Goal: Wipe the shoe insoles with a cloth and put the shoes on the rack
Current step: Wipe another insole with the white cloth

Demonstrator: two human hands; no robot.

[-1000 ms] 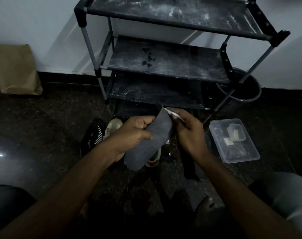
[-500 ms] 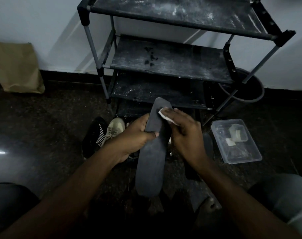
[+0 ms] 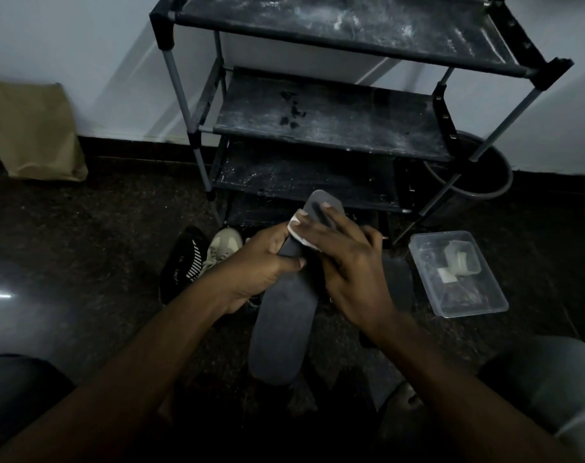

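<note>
A long dark grey insole is held upright in front of me, its top end near the rack's lowest shelf. My left hand grips its upper part, thumb across the front. My right hand presses a small white cloth flat against the insole's upper end, fingers spread over it. On the floor behind my left hand lie a black shoe with white stripes and a beige sneaker. A second dark insole lies on the floor behind my right hand. The black shoe rack stands ahead with dusty shelves.
A clear plastic box with small white pieces sits on the floor to the right. A dark round bucket stands behind the rack's right leg. A brown paper bag leans on the wall at left. My knees frame the bottom corners.
The insole has turned from tilted to upright with its flat face toward me. My right hand with the cloth has slid up onto the insole's upper end.
</note>
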